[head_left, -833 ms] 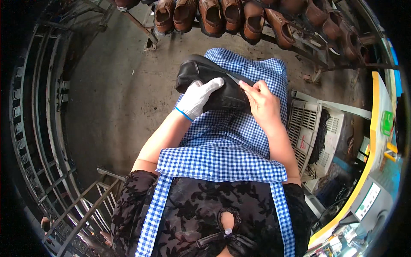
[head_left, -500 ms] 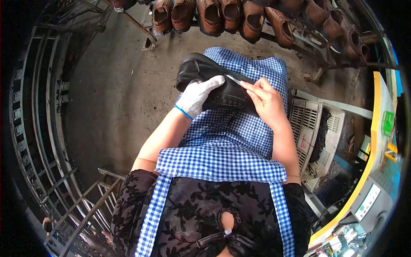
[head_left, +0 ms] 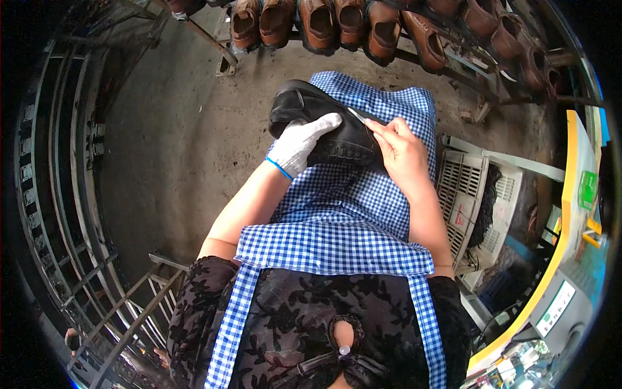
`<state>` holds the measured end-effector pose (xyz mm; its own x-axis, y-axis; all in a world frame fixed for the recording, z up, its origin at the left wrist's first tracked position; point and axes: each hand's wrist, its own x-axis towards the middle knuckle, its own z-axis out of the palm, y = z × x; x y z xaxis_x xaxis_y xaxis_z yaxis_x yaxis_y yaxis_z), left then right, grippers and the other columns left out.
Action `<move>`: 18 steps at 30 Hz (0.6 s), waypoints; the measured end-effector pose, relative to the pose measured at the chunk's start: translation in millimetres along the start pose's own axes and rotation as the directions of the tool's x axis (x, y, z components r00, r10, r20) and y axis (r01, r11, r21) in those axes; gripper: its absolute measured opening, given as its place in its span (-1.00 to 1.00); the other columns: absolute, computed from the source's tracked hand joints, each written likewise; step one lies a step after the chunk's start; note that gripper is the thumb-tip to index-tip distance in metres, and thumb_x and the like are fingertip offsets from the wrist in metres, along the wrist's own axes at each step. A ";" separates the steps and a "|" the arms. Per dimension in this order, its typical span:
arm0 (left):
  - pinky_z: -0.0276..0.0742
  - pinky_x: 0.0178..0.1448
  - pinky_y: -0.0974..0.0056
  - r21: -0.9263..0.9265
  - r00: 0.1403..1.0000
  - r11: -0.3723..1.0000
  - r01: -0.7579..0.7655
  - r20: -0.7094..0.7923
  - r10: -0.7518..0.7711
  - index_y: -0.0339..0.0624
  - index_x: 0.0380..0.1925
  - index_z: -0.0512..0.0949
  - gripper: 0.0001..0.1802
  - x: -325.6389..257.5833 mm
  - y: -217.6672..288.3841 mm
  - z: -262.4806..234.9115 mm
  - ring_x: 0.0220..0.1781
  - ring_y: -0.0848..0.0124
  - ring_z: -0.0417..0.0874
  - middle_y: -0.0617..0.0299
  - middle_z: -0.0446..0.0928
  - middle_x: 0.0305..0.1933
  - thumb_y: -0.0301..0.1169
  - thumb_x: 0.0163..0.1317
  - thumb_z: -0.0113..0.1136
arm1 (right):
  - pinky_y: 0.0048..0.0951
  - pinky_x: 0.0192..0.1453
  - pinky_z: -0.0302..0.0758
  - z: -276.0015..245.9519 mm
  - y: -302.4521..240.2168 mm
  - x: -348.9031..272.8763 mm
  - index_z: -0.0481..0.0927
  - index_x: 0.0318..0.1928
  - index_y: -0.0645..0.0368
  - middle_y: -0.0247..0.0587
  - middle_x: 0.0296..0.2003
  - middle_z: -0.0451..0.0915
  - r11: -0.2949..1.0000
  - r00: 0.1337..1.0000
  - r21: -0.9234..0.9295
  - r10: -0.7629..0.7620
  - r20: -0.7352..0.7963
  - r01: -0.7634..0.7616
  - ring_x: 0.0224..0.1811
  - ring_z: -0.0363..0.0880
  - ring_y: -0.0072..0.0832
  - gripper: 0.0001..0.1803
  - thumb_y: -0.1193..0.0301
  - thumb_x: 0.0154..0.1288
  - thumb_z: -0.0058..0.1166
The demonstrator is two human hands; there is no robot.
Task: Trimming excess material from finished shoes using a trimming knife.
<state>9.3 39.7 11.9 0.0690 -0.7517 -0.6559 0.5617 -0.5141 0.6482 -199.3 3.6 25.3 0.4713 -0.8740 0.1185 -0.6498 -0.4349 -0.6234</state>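
No wording or numerals were legible. A small red printed mark (head_left: 460,215) stood on the wall of a white slatted plastic crate (head_left: 471,185), its characters too small to make out. A white rectangular label (head_left: 555,308), bearing a green patch and a row of small dark marks, sat on a grey box-shaped housing (head_left: 575,299). A green rectangular plate (head_left: 587,189) with blurred pale marks stood beside a yellow upright edge (head_left: 571,152).

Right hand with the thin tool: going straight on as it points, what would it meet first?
Probably the black shoe: the thin tool in the right hand points up and left over it, its tip on or just above the surface; depth is unclear.
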 end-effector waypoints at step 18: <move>0.64 -0.24 0.37 0.075 0.998 0.996 -0.056 0.014 0.055 -0.41 -0.14 0.59 -0.64 2.1 -1.7 1.1 -0.33 0.36 0.70 0.13 0.66 -0.26 -0.34 0.17 0.37 | -0.40 -0.17 0.56 -5.9 -5.8 25.5 0.71 -0.09 0.14 -0.24 -0.28 0.63 0.983 0.992 0.148 0.101 0.070 -0.111 -0.33 0.65 -0.32 -0.71 0.24 0.28 0.20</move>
<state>7.6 38.5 9.8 0.0882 -0.7844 -0.6140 0.4933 -0.5011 0.7110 -187.0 -17.4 36.5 0.4439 -0.8961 0.0003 -0.6023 -0.2986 -0.7403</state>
